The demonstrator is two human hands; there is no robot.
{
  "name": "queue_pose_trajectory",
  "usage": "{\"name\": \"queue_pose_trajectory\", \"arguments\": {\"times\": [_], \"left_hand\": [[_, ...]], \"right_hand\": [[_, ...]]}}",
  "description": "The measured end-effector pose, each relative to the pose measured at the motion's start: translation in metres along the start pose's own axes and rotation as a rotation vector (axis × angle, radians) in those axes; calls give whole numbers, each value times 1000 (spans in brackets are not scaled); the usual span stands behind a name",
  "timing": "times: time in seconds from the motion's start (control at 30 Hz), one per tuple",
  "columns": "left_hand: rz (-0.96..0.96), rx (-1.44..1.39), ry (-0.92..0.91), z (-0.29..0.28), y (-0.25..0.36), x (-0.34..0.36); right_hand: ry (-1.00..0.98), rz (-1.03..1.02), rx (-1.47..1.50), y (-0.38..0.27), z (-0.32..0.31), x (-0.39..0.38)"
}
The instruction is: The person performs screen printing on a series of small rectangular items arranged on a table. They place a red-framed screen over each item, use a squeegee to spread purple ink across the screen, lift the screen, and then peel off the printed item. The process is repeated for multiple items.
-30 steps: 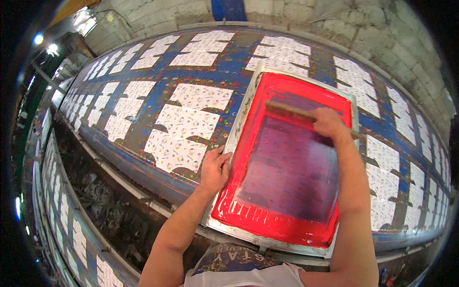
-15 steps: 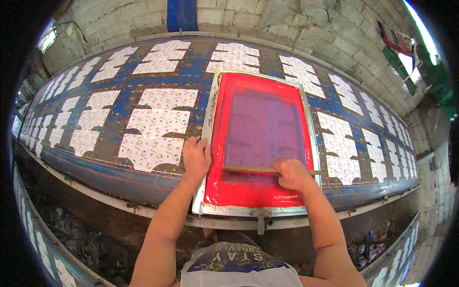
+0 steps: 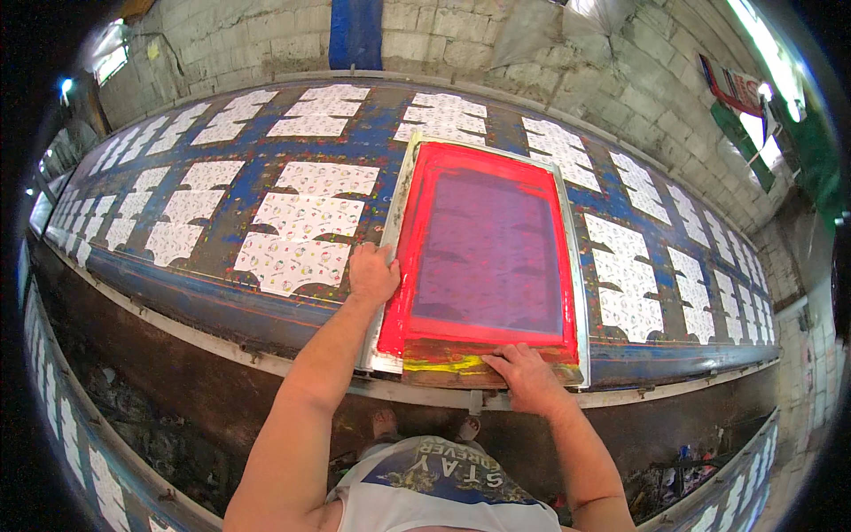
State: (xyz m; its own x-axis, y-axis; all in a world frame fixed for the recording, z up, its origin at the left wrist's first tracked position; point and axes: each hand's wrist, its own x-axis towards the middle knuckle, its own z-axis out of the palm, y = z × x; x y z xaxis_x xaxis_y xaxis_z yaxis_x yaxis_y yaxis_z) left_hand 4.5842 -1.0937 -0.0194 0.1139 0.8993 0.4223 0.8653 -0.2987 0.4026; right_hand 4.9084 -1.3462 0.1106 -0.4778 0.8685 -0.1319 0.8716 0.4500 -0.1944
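A screen-printing frame (image 3: 570, 266) lies on the long table, its mesh violet in the middle and bordered with wet red ink. My left hand (image 3: 373, 273) grips the frame's left rail, fingers curled over the edge. At the frame's near end, a wooden squeegee (image 3: 443, 365) streaked with yellow leans across the red border. My right hand (image 3: 529, 379) holds the squeegee right of its middle, with the fingers over its top edge. Through the mesh, pale cut pieces show faintly underneath. The squeegee's lower edge is hidden.
White printed fabric pieces (image 3: 297, 257) lie in rows along the blue-brown table (image 3: 222, 284), on both sides of the frame. A metal rail (image 3: 239, 359) runs along its near edge. Behind stands a block wall (image 3: 461, 35) with a blue strip (image 3: 356, 35).
The squeegee has come toward me, from the lower part of the mesh to the frame's near end, and now shows its broad face. My left hand stays on the frame rail.
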Motion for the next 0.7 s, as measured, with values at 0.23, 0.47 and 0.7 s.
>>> {"name": "queue_pose_trajectory", "arguments": {"times": [0.23, 0.47, 0.7], "left_hand": [[-116, 49, 2, 7, 17, 2], [-162, 20, 63, 15, 20, -3], [-174, 24, 83, 21, 16, -5]], "right_hand": [[142, -116, 234, 30, 6, -40], [621, 238, 359, 137, 16, -102], [617, 660, 886, 216, 76, -98]]}}
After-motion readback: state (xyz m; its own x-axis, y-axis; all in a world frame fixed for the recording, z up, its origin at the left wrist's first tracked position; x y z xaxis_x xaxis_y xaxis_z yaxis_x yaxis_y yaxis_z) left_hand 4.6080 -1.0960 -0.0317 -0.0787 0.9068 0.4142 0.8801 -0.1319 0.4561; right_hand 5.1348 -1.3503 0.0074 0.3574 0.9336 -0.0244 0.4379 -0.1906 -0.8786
